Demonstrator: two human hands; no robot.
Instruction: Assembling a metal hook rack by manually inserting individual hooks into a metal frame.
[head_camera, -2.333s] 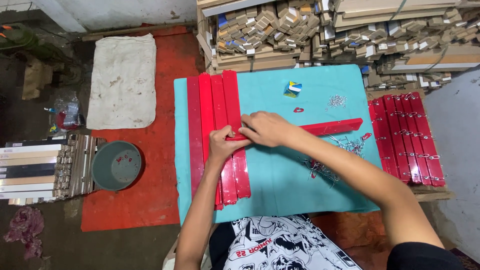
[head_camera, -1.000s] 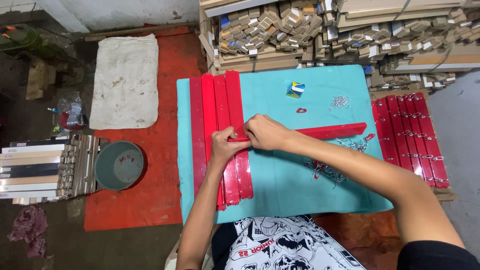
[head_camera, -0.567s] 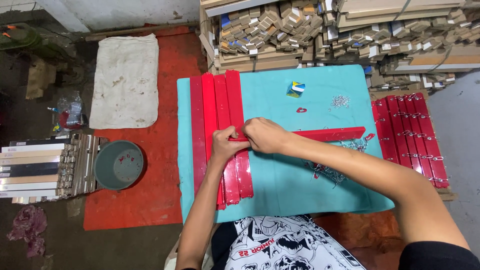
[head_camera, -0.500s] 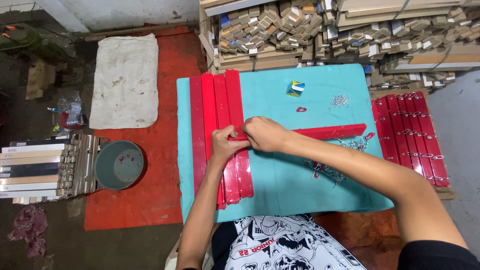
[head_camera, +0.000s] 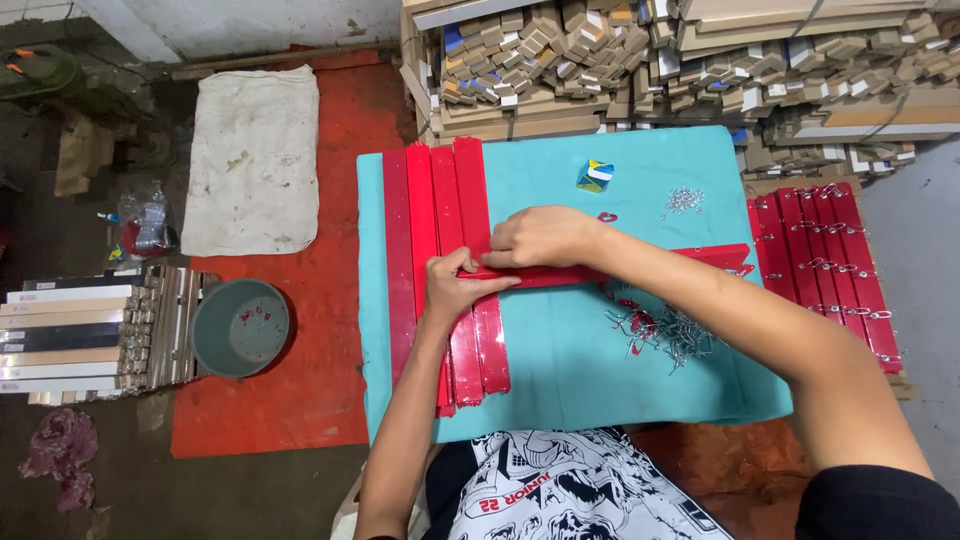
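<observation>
A long red strip (head_camera: 640, 265), flat, glossy and narrow, lies crosswise on the table (head_camera: 600, 390), which is covered with smooth teal cloth. Its left end rests on a row of similar red strips (head_camera: 440, 270) lying lengthwise. The left hand (head_camera: 455, 288) closes its fingers on this end from below, and the right hand (head_camera: 540, 237) presses on it from above, fingers bent. Small metal clips (head_camera: 665, 335) lie in a loose heap just beside the right forearm.

Bare forearms, black short sleeve (head_camera: 880, 500), white shirt (head_camera: 570, 490) with black cartoon print.
</observation>
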